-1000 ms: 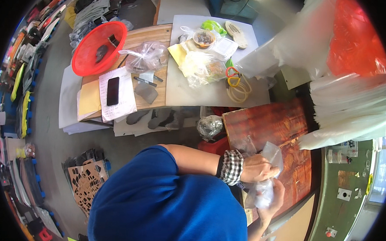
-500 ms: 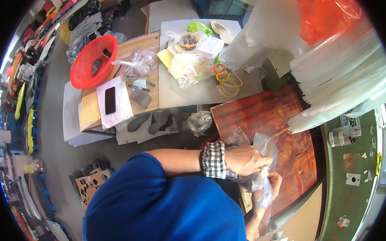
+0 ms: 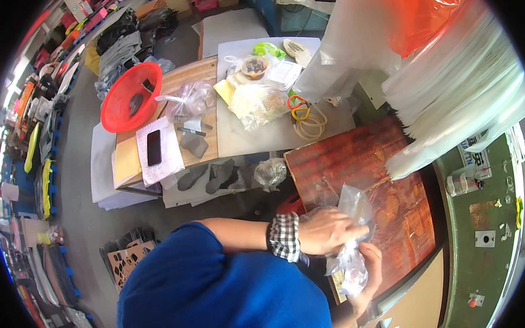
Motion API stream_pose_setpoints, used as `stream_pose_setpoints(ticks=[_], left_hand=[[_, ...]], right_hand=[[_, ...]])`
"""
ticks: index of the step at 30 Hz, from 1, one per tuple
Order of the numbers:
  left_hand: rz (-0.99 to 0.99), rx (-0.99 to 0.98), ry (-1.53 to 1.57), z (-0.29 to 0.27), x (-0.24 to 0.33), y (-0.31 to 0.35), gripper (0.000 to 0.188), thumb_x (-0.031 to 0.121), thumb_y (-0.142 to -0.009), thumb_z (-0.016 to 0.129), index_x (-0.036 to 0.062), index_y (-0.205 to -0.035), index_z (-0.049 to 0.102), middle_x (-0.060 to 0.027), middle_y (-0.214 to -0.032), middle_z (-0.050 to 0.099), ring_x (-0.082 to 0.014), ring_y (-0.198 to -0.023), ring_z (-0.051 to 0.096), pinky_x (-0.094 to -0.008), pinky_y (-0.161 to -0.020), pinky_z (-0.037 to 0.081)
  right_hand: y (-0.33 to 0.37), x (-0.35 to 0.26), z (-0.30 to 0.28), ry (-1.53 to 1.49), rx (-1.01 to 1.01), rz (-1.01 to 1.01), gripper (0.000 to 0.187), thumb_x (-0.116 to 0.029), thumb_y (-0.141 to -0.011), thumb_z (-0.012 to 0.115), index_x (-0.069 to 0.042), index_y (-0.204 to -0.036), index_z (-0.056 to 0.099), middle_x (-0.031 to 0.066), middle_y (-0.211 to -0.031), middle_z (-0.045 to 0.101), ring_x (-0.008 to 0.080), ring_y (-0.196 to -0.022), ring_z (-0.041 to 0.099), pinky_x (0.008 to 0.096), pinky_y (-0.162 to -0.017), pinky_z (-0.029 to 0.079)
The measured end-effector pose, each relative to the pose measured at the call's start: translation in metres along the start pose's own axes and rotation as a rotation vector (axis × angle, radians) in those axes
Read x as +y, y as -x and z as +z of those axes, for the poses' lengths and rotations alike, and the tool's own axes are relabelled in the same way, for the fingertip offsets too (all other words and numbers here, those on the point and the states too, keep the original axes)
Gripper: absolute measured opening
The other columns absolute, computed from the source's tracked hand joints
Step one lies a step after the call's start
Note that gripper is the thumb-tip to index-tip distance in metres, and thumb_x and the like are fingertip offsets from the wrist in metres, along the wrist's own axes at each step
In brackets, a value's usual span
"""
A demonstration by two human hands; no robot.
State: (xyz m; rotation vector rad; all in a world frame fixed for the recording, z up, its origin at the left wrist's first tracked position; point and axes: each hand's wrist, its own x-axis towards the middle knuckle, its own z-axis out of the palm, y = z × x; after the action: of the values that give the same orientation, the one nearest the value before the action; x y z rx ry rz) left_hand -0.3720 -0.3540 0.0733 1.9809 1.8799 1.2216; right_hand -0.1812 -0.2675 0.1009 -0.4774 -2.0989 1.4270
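Over a reddish-brown board (image 3: 368, 163), both my hands work on a crumpled clear plastic bag (image 3: 351, 267). My left hand (image 3: 321, 231), with a black-and-white checked cuff at its wrist, pinches the bag's gathered upper part, and a loose flap of film stands up beyond its fingers. My right hand (image 3: 370, 267) comes up from below, its fingers closed round the bag's right side. Bunched film hangs between the two hands. Whether anything lies inside the bag cannot be made out.
Left of the board, a table carries a red basin (image 3: 130, 96), a black phone (image 3: 153, 147) on paper, a knotted plastic bag (image 3: 190, 100) and a food bowl (image 3: 254, 67). White plastic sheets (image 3: 465, 85) hang at the upper right. A green machine panel (image 3: 482, 220) borders the right side.
Both hands remain on the bag. The left hand has shifted slightly down and left, and the right hand's fingers now show more. The view has turned a little.
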Motion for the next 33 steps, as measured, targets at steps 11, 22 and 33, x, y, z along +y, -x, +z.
stream_pose_setpoints(ticks=[11, 22, 33], left_hand=[[-0.215, 0.188, -0.067, -0.095, 0.001, 0.055, 0.076, -0.001, -0.060, 0.072, 0.0128, -0.132, 0.051, -0.0116, -0.091, 0.065, -0.0317, -0.082, 0.065, -0.0412, -0.072, 0.053], [-0.281, 0.211, -0.081, -0.196, -0.057, 0.157, 0.067, 0.013, -0.068, 0.079, 0.0129, -0.130, 0.055, -0.0160, -0.096, 0.067, -0.0330, -0.081, 0.067, -0.0398, -0.073, 0.054], [-0.451, 0.226, -0.378, -0.327, -0.129, 0.359, 0.059, 0.005, -0.067, 0.070, 0.0094, -0.124, 0.060, -0.0120, -0.081, 0.065, -0.0311, -0.073, 0.062, -0.0401, -0.065, 0.048]], right_hand=[[0.020, -0.022, 0.005, -0.281, 0.162, -0.108, 0.025, -0.006, -0.085, 0.066, 0.006, -0.104, 0.055, 0.0175, -0.086, 0.062, 0.0258, -0.082, 0.061, 0.0368, -0.076, 0.051], [-0.043, -0.175, 0.195, -0.817, -0.317, -0.793, 0.032, -0.008, -0.088, 0.062, -0.006, -0.120, 0.057, 0.0100, -0.064, 0.060, 0.0207, -0.051, 0.057, 0.0310, -0.046, 0.044], [-0.090, -0.269, 0.408, -1.170, -0.633, -0.708, 0.036, 0.001, -0.090, 0.051, -0.023, -0.114, 0.064, 0.0026, -0.058, 0.044, 0.0111, -0.043, 0.039, 0.0236, -0.043, 0.028]])
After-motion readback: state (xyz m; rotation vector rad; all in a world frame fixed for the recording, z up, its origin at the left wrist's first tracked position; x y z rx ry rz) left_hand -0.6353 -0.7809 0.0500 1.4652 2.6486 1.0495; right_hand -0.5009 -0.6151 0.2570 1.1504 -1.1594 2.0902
